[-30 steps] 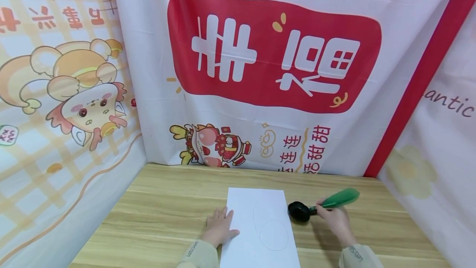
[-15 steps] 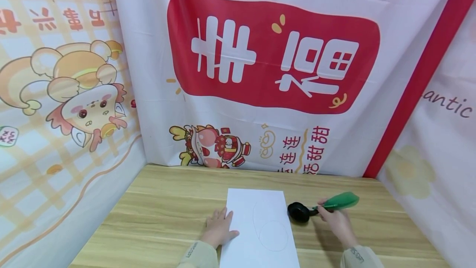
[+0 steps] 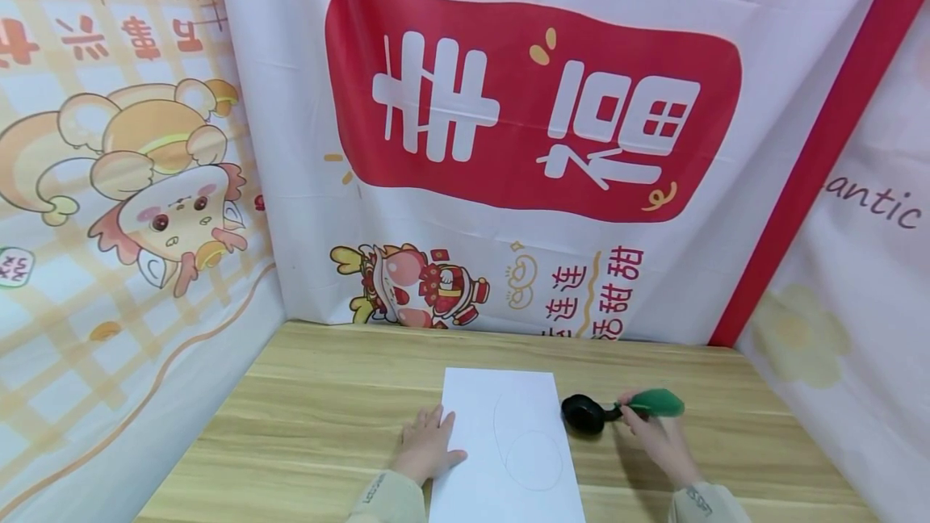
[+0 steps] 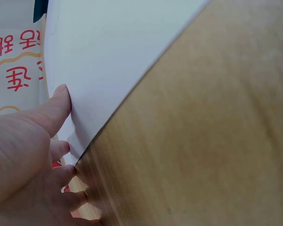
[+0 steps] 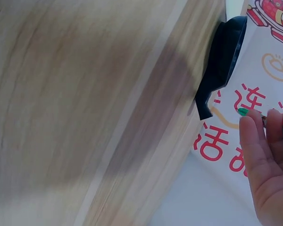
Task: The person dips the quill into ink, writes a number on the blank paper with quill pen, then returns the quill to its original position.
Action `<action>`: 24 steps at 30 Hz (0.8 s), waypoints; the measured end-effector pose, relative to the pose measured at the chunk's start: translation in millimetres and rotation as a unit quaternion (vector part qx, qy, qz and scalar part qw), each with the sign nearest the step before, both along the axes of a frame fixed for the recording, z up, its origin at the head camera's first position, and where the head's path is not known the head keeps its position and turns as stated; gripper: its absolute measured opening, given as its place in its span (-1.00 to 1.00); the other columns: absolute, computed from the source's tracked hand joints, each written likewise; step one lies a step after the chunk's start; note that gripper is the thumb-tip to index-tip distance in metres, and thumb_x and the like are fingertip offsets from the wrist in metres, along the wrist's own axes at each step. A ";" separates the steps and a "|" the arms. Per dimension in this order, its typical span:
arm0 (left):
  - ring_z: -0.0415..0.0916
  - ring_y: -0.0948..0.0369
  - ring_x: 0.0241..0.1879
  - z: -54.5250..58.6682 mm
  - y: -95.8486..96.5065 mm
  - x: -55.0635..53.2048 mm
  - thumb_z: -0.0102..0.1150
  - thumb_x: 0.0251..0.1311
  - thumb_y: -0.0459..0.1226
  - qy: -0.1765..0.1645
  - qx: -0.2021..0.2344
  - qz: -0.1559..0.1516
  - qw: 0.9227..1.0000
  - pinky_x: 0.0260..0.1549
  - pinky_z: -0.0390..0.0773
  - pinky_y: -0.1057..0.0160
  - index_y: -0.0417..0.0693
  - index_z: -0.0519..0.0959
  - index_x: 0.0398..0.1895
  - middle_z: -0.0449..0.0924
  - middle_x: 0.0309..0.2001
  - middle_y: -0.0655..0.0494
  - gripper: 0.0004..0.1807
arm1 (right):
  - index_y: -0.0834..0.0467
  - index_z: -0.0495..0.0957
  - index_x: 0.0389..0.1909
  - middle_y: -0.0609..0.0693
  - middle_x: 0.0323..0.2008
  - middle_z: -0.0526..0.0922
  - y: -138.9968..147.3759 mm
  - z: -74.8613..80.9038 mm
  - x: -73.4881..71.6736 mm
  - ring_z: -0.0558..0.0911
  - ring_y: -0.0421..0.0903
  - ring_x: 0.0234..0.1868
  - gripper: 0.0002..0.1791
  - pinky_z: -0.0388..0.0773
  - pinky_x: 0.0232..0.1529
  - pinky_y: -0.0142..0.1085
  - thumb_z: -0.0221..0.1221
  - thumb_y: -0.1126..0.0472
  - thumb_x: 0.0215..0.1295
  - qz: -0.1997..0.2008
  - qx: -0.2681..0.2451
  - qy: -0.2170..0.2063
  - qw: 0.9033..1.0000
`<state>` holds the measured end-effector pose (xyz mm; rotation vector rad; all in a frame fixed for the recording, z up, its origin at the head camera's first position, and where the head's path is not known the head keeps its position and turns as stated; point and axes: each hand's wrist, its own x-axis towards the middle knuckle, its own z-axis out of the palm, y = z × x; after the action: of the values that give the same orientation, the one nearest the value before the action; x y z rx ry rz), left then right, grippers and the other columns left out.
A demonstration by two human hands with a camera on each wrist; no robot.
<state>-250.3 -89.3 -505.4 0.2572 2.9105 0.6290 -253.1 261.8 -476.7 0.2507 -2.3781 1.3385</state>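
Note:
My left hand [image 3: 425,446] rests with fairly straight fingers on the left edge of a white sheet of paper [image 3: 472,410]; the left wrist view shows its thumb [image 4: 61,106] on the sheet. Faint thin lines, a curve running into a loop, mark the paper. Over the table to the right, my right hand [image 3: 659,438] pinches a green feather pen [image 3: 657,402]. Just left of that hand sits a black pan-shaped holder [image 3: 584,414] with a short angled handle, close to the paper's right edge. In the right wrist view the pen's green tip is apart from this handle.
The wood-grain table [image 3: 305,410] runs back to a white cloth [image 3: 305,265] with a red printed panel. Printed cloths also hang along the left [image 3: 160,289] and right [image 3: 872,305] sides.
The green feather end of the pen has swung down and toward me, and looks shorter. My right hand has barely shifted; the left hand, paper and black holder stay put.

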 end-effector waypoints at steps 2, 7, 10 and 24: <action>-0.10 -0.29 0.29 0.6 0.0 0.4 0.18 0.10 0.01 -0.001 -0.001 0.000 1.000 0.15 -0.13 -0.36 -0.21 0.30 0.27 0.07 0.33 -0.27 -0.27 | 0.37 0.58 -0.35 0.16 -0.45 0.61 1.3 -2.6 1.2 0.58 -0.13 -0.43 -0.85 0.49 -0.41 -0.53 0.18 0.59 0.03 0.007 0.044 0.057 0.997; -0.10 -0.30 0.29 2.4 -0.1 1.2 0.18 0.10 0.00 -0.004 0.001 -0.001 1.000 0.14 -0.13 -0.36 -0.21 0.30 0.27 0.07 0.33 -0.28 -0.27 | 0.30 0.61 -0.33 0.15 -0.32 0.66 6.2 -5.1 2.1 0.63 0.01 -0.27 -0.78 0.55 -0.21 -0.39 0.24 0.57 -0.04 0.014 0.124 0.112 0.986; -0.10 -0.30 0.29 3.4 -0.1 1.8 0.18 0.11 -0.01 -0.007 0.007 0.000 1.000 0.14 -0.14 -0.36 -0.22 0.29 0.27 0.06 0.33 -0.28 -0.28 | 0.30 0.61 -0.31 0.15 -0.31 0.66 9.3 -5.4 2.4 0.63 0.02 -0.27 -0.76 0.59 -0.24 -0.28 0.26 0.56 -0.05 0.023 0.140 0.108 0.984; -0.12 -0.30 0.29 3.1 -0.8 0.3 0.17 0.12 -0.01 -0.013 0.010 -0.004 1.000 0.14 -0.17 -0.38 -0.22 0.28 0.28 0.04 0.34 -0.28 -0.27 | 0.46 0.48 -0.08 0.27 -0.28 0.62 18.1 -9.3 0.9 0.60 0.02 -0.44 -0.52 0.59 -0.49 -0.28 0.07 0.74 -0.14 0.031 -0.008 -0.114 0.993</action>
<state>-250.0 -90.2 -502.3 0.2611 2.8778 0.6559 -252.2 279.9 -486.0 0.1771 -2.5635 1.4852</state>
